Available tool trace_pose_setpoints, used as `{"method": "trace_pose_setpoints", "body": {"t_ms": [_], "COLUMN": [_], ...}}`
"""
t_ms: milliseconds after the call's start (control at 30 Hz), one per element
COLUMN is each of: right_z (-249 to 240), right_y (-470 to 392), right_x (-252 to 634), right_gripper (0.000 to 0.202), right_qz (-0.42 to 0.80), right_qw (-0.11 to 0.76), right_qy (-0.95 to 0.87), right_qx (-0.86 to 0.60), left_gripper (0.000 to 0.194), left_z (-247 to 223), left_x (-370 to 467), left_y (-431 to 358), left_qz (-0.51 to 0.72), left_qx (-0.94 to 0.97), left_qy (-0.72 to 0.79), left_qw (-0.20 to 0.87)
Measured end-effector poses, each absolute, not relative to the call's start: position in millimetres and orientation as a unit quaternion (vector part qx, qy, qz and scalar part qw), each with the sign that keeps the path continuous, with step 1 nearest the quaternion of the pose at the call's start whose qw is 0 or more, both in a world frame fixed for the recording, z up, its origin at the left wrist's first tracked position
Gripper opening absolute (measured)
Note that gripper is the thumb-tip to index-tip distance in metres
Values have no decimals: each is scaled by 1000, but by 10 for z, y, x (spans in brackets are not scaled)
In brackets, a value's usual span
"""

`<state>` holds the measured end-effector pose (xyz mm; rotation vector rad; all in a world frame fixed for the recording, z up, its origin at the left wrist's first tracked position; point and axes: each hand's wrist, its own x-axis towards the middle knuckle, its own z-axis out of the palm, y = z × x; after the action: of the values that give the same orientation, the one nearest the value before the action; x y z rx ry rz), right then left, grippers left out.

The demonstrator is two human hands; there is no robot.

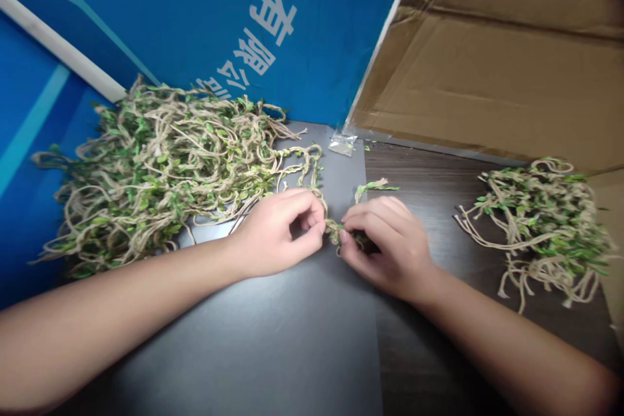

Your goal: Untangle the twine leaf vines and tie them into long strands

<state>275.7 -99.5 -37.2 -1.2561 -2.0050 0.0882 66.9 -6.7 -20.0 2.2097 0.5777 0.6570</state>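
Note:
My left hand (287, 231) is closed in a pinch on a braided cord with green leaves (333, 229), near the middle of the view. Just to its right, my right hand (387, 240) pinches the same cord between thumb and fingers. A leafy end with a frayed tip (375, 186) sticks out above my right hand. Part of the cord loops up behind my left hand toward a large tangled pile of beige cords and green leaves (170, 169). A smaller pile of similar leafy cords (546, 227) lies at the right.
A grey sheet (292, 338) covers part of the dark wooden table (414, 351). Behind stand a blue panel with white characters (195, 19) and a large cardboard piece (497, 78). A small clear plastic bag (342, 143) lies near the panel's foot.

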Motion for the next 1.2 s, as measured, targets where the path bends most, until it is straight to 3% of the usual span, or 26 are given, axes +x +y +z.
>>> {"method": "trace_pose_setpoints", "body": {"t_ms": [500,867,1200], "right_z": [-408,-377,-406], "right_y": [-971,-972,-979], "right_x": [2761,2754,2767], "right_gripper": [9,12,15], "right_qz": [10,57,15], "right_qw": [334,372,352], "right_qy": [-805,-774,-800], "right_qx": [-491,-509,-486], "left_gripper": [8,6,8], "left_z": [-206,-202,-189], "left_x": [661,669,670], "left_y": [-62,-70,-71], "left_qz": [263,284,274], "left_qx": [864,847,853], "left_qy": [220,242,231], "left_qw": [368,378,379]}}
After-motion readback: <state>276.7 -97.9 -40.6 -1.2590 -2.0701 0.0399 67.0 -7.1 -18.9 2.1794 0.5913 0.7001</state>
